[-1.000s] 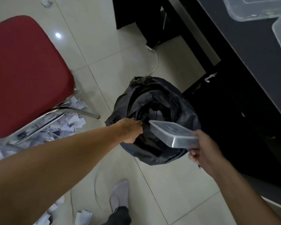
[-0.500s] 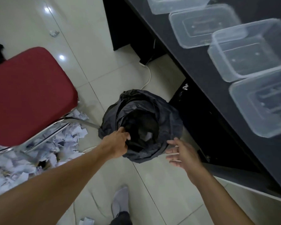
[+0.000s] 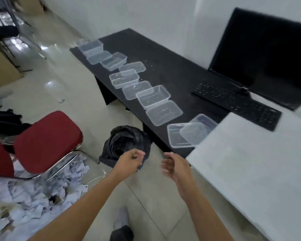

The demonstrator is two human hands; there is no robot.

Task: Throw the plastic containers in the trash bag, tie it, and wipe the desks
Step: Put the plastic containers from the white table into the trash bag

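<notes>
The left hand is pinching the rim of the black trash bag on the floor, wisely spreading it wide, while the empty, slack right hand is hovering near the closest plastic container on the black desk.

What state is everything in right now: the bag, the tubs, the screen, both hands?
trash bag, mouth open, untied.
plastic containers, empty, on the black desk.
monitor, screen dark.
left hand, grips the bag's rim.
right hand, open, holding nothing.
</notes>
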